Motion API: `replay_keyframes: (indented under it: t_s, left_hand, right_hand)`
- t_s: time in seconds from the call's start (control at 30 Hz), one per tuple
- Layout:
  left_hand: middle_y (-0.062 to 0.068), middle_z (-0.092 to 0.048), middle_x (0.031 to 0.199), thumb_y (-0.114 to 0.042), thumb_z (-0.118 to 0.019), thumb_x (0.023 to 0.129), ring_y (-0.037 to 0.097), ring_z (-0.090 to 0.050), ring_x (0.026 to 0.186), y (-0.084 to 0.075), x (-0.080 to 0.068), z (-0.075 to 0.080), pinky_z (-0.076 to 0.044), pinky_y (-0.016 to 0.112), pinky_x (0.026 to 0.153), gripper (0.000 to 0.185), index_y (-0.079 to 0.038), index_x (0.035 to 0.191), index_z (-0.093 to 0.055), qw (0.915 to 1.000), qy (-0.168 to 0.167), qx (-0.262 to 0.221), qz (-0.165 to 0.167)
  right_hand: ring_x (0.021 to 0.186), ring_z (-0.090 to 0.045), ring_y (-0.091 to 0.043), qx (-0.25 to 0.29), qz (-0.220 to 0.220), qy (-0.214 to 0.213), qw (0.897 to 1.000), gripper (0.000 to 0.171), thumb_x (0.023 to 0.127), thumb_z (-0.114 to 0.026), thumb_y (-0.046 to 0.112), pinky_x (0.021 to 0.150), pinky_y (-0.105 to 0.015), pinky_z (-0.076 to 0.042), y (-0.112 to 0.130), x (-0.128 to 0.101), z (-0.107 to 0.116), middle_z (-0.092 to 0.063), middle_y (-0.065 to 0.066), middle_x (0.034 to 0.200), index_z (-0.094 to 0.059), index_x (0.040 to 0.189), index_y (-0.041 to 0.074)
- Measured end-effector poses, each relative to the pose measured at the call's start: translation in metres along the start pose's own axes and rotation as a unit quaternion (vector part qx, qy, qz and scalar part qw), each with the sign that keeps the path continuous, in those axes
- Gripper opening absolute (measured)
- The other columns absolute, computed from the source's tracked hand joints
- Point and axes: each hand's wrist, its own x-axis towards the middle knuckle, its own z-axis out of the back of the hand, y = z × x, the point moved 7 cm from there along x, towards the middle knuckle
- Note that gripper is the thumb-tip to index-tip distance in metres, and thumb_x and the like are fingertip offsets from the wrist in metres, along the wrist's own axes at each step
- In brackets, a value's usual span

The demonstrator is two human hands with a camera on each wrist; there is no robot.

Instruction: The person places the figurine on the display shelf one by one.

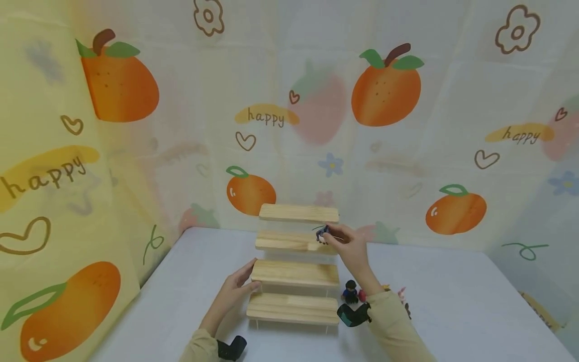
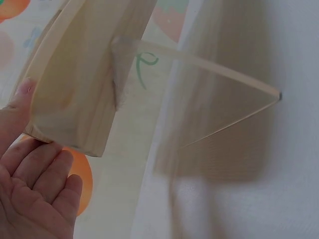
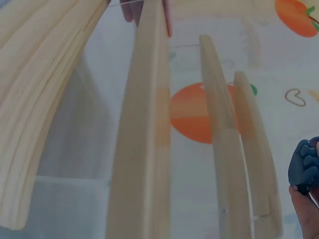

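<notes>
A four-step wooden display rack (image 1: 294, 273) with clear supports stands on the table. My left hand (image 1: 231, 290) grips the left end of its second board from the bottom; in the left wrist view, the thumb and fingers of this hand (image 2: 37, 191) lie on either side of the board end (image 2: 82, 109). My right hand (image 1: 354, 249) pinches a small dark blue figurine (image 1: 322, 234) over the right part of the third board (image 1: 282, 241). In the right wrist view, the blue figurine (image 3: 303, 164) shows at the right edge, with only fingertips visible.
On the white table (image 1: 434, 291), right of the rack, a dark-haired toy figure (image 1: 350, 292) stands among several small toys, partly hidden by my right forearm. A fruit-printed cloth (image 1: 289, 60) hangs behind the table and along the left side.
</notes>
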Motion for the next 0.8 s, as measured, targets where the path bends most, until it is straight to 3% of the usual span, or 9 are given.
replay_keyframes:
  t_s: [0.2, 0.47, 0.7, 0.8]
  left_hand:
    - [0.02, -0.031, 0.137, -0.01, -0.065, 0.082, 0.03, -0.028, 0.126, 0.001, 0.0, 0.001, -0.021, 0.041, 0.104, 0.063, 0.007, 0.134, -0.033, 0.9999, 0.002, 0.007, 0.01]
    - [0.022, -0.03, 0.137, -0.008, -0.064, 0.082, 0.031, -0.027, 0.126, -0.003, 0.002, 0.002, -0.02, 0.039, 0.104, 0.062, 0.008, 0.133, -0.033, 1.0, 0.004, 0.002, 0.0]
    - [0.018, -0.031, 0.138, -0.009, -0.065, 0.082, 0.027, -0.028, 0.127, -0.003, -0.001, 0.001, -0.02, 0.037, 0.104, 0.063, 0.006, 0.134, -0.033, 0.9999, 0.001, -0.004, 0.013]
    - [0.019, -0.03, 0.138, -0.008, -0.064, 0.082, 0.029, -0.027, 0.127, -0.012, -0.003, 0.0, -0.02, 0.038, 0.104, 0.062, 0.007, 0.134, -0.032, 0.9999, 0.003, -0.003, 0.015]
  right_hand:
    - [0.088, -0.06, -0.032, -0.008, -0.013, 0.009, 1.0, 0.023, 0.079, -0.064, -0.006, 0.075, -0.027, -0.052, 0.003, 0.008, -0.009, -0.061, -0.024, 0.097, -0.061, 0.1, -0.013]
    - [0.086, -0.06, -0.033, -0.016, 0.017, 0.031, 0.999, 0.022, 0.078, -0.064, -0.006, 0.075, -0.031, -0.052, 0.01, 0.021, -0.028, -0.062, -0.023, 0.092, -0.061, 0.099, -0.013]
    - [0.089, -0.059, -0.035, -0.001, 0.002, 0.042, 0.999, 0.024, 0.079, -0.064, -0.005, 0.078, -0.031, -0.051, 0.008, 0.034, -0.046, -0.061, -0.024, 0.097, -0.06, 0.102, -0.013]
    - [0.09, -0.059, -0.035, 0.005, -0.004, 0.049, 0.999, 0.024, 0.08, -0.063, -0.006, 0.078, -0.03, -0.051, 0.007, 0.038, -0.054, -0.06, -0.025, 0.097, -0.06, 0.102, -0.013]
